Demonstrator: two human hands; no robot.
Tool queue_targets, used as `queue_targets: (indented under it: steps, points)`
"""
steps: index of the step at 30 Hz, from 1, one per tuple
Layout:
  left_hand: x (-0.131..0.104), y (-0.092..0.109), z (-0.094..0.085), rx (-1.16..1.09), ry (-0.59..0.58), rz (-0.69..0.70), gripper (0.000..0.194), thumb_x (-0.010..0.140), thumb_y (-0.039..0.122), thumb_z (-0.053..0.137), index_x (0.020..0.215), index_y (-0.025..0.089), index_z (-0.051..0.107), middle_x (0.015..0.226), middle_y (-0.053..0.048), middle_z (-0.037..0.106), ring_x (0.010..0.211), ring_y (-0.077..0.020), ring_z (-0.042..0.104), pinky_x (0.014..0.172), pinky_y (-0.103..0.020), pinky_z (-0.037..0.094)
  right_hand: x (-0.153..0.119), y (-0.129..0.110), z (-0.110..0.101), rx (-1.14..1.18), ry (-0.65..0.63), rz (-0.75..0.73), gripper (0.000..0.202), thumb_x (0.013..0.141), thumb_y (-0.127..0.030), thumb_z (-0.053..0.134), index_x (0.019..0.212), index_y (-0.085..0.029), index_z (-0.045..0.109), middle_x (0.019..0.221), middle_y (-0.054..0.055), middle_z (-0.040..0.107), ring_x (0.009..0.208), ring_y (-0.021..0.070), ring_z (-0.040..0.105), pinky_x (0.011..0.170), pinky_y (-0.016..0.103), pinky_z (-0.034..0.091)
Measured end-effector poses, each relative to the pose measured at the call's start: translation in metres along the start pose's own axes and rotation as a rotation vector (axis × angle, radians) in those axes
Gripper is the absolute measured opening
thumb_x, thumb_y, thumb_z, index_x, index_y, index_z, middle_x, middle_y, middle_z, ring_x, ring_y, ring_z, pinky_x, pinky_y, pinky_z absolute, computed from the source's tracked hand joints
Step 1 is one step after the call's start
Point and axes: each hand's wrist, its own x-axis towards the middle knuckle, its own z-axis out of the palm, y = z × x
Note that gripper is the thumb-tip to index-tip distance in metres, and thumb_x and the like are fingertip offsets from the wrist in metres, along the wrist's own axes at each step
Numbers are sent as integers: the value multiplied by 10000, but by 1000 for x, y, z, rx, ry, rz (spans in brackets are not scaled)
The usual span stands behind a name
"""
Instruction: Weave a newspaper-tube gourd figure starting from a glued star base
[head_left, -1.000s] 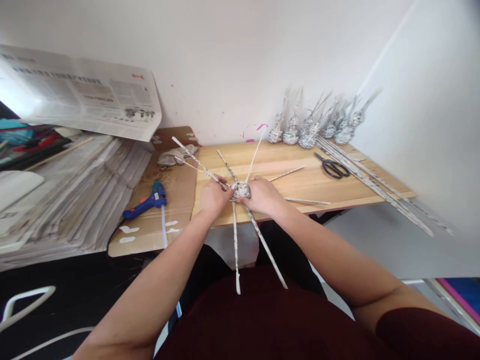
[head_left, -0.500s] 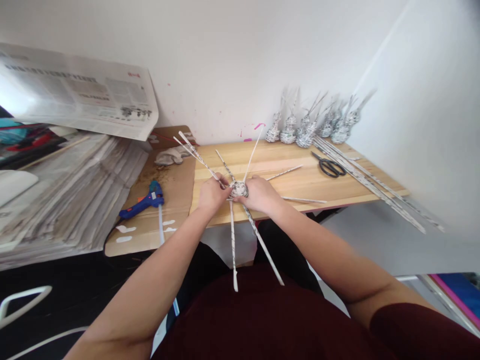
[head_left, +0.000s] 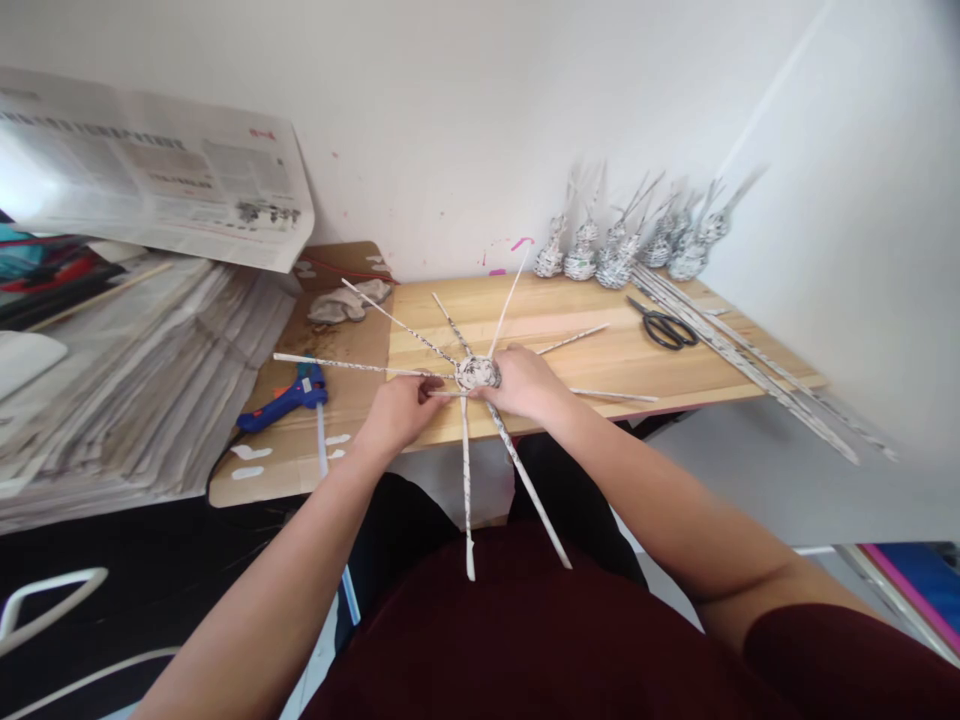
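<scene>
A small round woven newspaper base (head_left: 477, 373) sits near the table's front edge, with several rolled paper spokes fanning out from it. My right hand (head_left: 521, 382) grips its right rim, thumb in front and fingers behind. To the left of the base, my left hand (head_left: 405, 405) is closed, thumb and fingers pinching a thin paper strip (head_left: 450, 394) that runs to the base's lower left. One long spoke (head_left: 337, 365) passes just above the left hand's fingers. Two spokes (head_left: 468, 480) at the front hang over the table edge toward my lap.
Black-handled scissors (head_left: 664, 325) and long paper tubes (head_left: 742, 360) lie at right. Several woven gourd-shaped pieces (head_left: 581, 255) stand by the wall. At left are a blue glue gun (head_left: 289, 395) on cardboard (head_left: 281, 475), a glove (head_left: 341, 305) and stacked newspapers (head_left: 172, 390).
My left hand has moved left and slightly down, away from the base's rim, drawing the strip out. The left spokes have spread apart. My right hand keeps its hold.
</scene>
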Motion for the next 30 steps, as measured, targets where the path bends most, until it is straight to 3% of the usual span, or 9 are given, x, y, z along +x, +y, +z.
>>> queue_targets:
  steps: [4,10,17,20,24,27,30]
  points:
    - [0,-6,7,-3,65,55,129,813,283,640,871,221,737,890,-38,751,829,-218,688,846,-328,528,0,-1,-3,-7,-20,4,530,778,-627,645,915,-117,698,940,161,652,823,245,621,717,313,432]
    - [4,-10,17,96,202,195,157,847,210,561,865,185,715,946,-91,718,965,-261,654,917,-380,508,1,2,0,-16,-1,-28,521,837,-614,581,920,-113,698,939,163,659,838,246,626,724,309,423]
    - [6,-2,24,187,290,130,190,866,240,545,990,174,674,1006,-103,689,971,-251,649,832,-334,513,3,-1,6,-42,29,-16,571,834,-637,570,948,-92,695,941,186,667,863,274,642,736,327,447]
    - [4,0,19,134,251,34,224,844,286,594,1031,183,660,875,-58,716,870,-232,674,794,-315,513,3,-2,6,-43,36,-12,594,828,-662,556,941,-96,699,937,188,673,860,278,647,733,333,456]
    - [-10,5,11,9,158,36,159,850,321,595,852,215,713,874,-19,749,824,-197,690,799,-284,510,2,-1,6,-37,37,0,615,827,-692,530,947,-114,702,962,182,682,872,274,651,734,328,465]
    - [-21,14,11,-19,121,124,236,899,321,531,1014,243,720,1034,-11,752,965,-193,686,875,-275,498,2,-2,7,-54,44,22,632,827,-700,519,954,-110,705,976,190,687,876,278,658,734,327,472]
    - [-26,29,13,70,46,147,359,928,324,486,1227,196,638,1151,-69,720,1068,-227,659,926,-303,482,2,-5,8,-76,52,51,657,838,-705,486,955,-98,707,963,204,692,883,299,666,735,340,480]
